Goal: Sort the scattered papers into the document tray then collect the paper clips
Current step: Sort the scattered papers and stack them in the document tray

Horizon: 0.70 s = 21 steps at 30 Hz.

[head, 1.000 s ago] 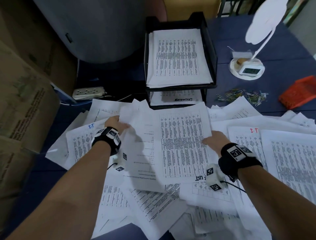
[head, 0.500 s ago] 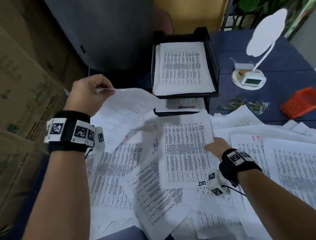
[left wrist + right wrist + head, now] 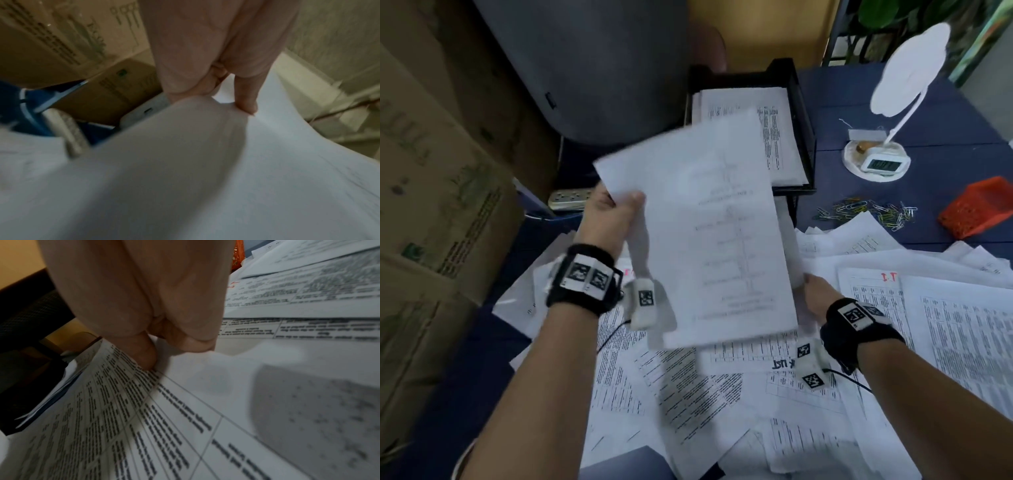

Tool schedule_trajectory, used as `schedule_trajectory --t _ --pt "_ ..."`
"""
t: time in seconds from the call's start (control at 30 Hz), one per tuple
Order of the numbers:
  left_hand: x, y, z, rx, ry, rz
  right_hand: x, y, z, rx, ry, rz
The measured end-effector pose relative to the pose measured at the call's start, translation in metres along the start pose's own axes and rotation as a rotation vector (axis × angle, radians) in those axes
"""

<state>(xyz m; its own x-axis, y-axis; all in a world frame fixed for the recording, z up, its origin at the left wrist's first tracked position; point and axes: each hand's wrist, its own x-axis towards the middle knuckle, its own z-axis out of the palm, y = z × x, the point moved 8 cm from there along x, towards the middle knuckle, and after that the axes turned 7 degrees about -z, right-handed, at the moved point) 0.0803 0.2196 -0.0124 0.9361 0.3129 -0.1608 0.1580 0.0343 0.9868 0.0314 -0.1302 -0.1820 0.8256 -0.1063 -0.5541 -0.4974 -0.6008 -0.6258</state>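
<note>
My left hand point(image 3: 616, 212) pinches the left edge of a white sheet point(image 3: 705, 222) and holds it raised and tilted above the pile, in front of the black document tray point(image 3: 806, 137). In the left wrist view the thumb point(image 3: 246, 100) presses onto that sheet point(image 3: 205, 162). My right hand point(image 3: 815, 294), partly behind the raised sheet, pinches the edge of a printed sheet point(image 3: 144, 418) between thumb point(image 3: 144, 356) and fingers. Scattered papers point(image 3: 945, 325) cover the near table. Coloured paper clips point(image 3: 866, 212) lie in a heap right of the tray.
The tray's top tier holds a stack of printed pages point(image 3: 774, 130). An orange mesh basket point(image 3: 976, 205) and a white lamp with a clock point(image 3: 876, 161) stand at the right. Cardboard boxes point(image 3: 441, 205) line the left; a power strip point(image 3: 570, 198) lies beside them.
My left hand has lifted one sheet off the pile and swung it right, over the middle, towards the tray. My right hand stays at the printed sheet's edge.
</note>
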Motion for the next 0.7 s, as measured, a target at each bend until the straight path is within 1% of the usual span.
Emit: schedule_trajectory --t 0.1,0.13,0.2,0.27,0.33,0.37,0.43,0.5,0.53,0.6,0.67,0.7 --pt "-0.006 -0.072 0.022 0.184 -0.067 -0.204 -0.003 0.004 0.003 0.124 -0.024 0.004" --pt "-0.011 -0.089 0.028 0.260 -0.087 -0.255 -0.003 0.004 0.004 0.188 -0.018 0.019" --pt "-0.019 -0.114 0.038 0.442 -0.081 -0.300 -0.010 0.004 0.003 0.293 0.000 0.080" --pt "-0.022 -0.129 0.046 0.537 -0.053 -0.331 -0.015 0.002 0.003 0.355 -0.007 0.100" --pt "-0.022 -0.140 0.054 0.537 -0.050 -0.364 -0.026 -0.013 0.007 0.393 -0.064 0.048" --pt "-0.022 -0.143 0.058 0.535 -0.059 -0.378 -0.020 -0.008 0.010 0.413 -0.108 0.021" --pt "-0.023 -0.146 0.069 0.536 -0.087 -0.381 -0.015 -0.004 0.016 0.338 -0.149 -0.031" --pt "-0.028 -0.147 0.082 0.548 -0.136 -0.347 -0.005 0.003 0.020 0.248 -0.169 -0.121" --pt "-0.030 -0.147 0.085 0.562 -0.141 -0.323 0.000 0.008 0.020 0.242 -0.162 -0.137" --pt "-0.033 -0.150 0.080 0.566 -0.083 -0.309 -0.001 0.010 0.017 0.333 -0.142 -0.151" --pt "-0.039 -0.153 0.067 0.448 -0.029 -0.363 -0.017 -0.003 0.011 0.482 -0.130 -0.166" --pt "-0.041 -0.154 0.063 0.385 -0.038 -0.386 -0.023 -0.010 0.009 0.558 -0.135 -0.189"
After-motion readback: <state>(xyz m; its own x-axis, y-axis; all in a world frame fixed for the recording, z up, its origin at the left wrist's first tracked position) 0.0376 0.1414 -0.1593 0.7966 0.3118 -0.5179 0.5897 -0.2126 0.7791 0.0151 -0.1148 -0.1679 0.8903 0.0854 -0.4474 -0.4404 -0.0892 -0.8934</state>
